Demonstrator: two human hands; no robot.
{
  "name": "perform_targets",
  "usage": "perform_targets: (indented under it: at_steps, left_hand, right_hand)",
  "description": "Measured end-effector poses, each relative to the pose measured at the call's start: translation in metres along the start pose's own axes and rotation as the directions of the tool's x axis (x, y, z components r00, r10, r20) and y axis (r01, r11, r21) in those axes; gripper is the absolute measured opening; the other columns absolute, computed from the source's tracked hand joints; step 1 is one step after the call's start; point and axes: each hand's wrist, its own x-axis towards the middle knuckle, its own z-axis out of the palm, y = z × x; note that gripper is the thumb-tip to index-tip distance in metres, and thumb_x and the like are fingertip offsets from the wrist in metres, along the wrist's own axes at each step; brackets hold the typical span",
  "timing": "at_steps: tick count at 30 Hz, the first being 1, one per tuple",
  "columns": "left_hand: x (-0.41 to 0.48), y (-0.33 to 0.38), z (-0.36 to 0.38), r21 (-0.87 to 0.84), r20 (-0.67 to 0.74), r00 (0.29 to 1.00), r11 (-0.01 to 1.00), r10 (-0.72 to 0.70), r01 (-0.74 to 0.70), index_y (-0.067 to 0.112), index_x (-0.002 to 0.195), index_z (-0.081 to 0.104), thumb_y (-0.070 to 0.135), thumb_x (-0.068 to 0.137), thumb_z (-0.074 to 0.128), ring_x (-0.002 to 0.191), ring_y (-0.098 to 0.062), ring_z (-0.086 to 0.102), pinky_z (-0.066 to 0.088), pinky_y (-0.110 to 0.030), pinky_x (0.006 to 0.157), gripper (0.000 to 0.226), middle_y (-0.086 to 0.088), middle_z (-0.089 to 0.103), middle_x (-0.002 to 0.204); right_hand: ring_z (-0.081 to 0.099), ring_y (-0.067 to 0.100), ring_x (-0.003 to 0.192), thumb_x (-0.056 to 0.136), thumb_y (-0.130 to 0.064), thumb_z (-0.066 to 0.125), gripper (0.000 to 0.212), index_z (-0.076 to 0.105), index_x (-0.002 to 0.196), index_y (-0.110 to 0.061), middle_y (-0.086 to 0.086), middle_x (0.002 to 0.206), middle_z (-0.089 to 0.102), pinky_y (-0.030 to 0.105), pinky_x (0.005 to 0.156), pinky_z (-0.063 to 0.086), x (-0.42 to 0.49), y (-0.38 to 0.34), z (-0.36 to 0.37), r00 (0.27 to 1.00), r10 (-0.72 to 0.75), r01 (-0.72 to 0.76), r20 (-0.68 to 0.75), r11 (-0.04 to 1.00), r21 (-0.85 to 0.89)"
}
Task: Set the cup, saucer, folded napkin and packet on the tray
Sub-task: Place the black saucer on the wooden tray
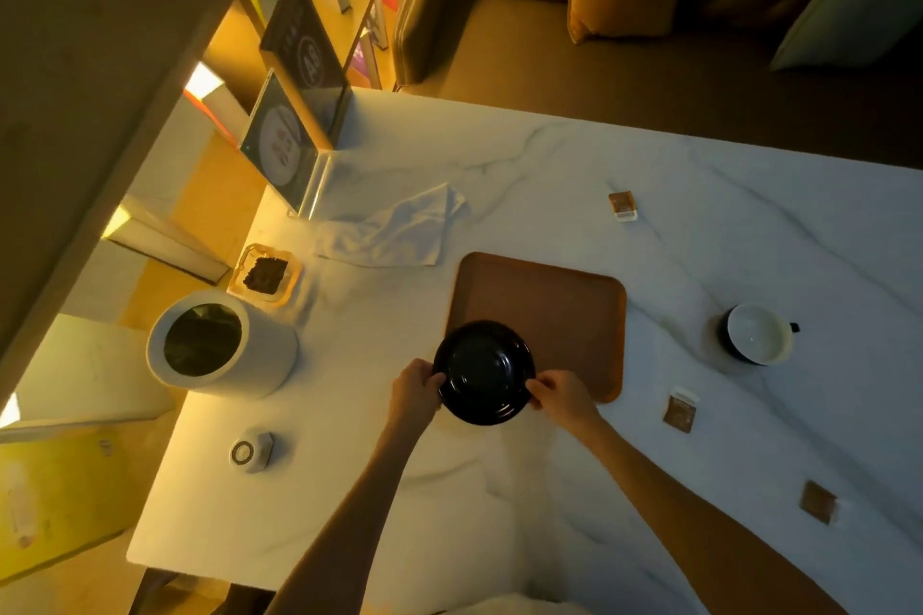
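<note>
While both grips pinch the saucer rim, left grip at its 9 o'clock and right grip at 4, the saucer overlaps the tray corner at tray's 7 o'clock.

Rec: hold level, shift toward tray centre, lower flat. Leave room for napkin (tray's 10, crumpled on tabletop) + packet (1 o'clock).

Cup at 3, off tray.

Can't tell if saucer touches tray. Fingertips under rim hidden. Light dim, amber.
</note>
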Motion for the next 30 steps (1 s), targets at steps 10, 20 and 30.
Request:
perform_targets:
  at_steps: [10, 20, 30]
  left_hand:
    - [0.082, 0.065, 0.022, 0.258, 0.041, 0.999, 0.966, -0.026, 0.015, 0.007, 0.105, 0.058, 0.020, 0.095, 0.056, 0.080, -0.018, 0.053, 0.041, -0.027, 0.066, 0.016, -0.006, 0.057, 0.094]
    - [0.113, 0.060, 0.022, 0.289, 0.053, 0.998, 0.957, -0.046, 0.029, 0.014, 0.096, 0.054, 0.024, 0.095, 0.053, 0.079, -0.017, 0.053, 0.041, -0.028, 0.066, 0.011, -0.005, 0.057, 0.092]
    - [0.117, 0.055, 0.023, 0.279, 0.045, 0.997, 0.959, -0.059, 0.045, 0.014, 0.099, 0.053, 0.027, 0.095, 0.054, 0.070, -0.013, 0.049, 0.036, -0.025, 0.057, 0.014, -0.003, 0.056, 0.089]
  right_hand:
    - [0.070, 0.027, 0.088, 0.097, -0.022, 0.051, 0.026, 0.066, 0.096, 0.000, 0.019, 0.092, 0.072, 0.041, 0.087, 0.056, 0.057, -0.009, -0.037, 0.992, 0.115, -0.107, -0.055, 0.986, 0.126]
    - [0.069, 0.022, 0.085, 0.097, -0.021, 0.051, 0.025, 0.065, 0.096, -0.001, 0.016, 0.091, 0.071, 0.031, 0.077, 0.052, 0.086, -0.009, -0.032, 0.988, 0.151, -0.142, -0.038, 0.975, 0.170]
    - [0.064, 0.017, 0.081, 0.098, -0.021, 0.049, 0.024, 0.062, 0.099, -0.001, 0.008, 0.084, 0.065, 0.020, 0.065, 0.048, 0.092, -0.004, -0.028, 0.993, 0.118, -0.111, -0.026, 0.974, 0.198]
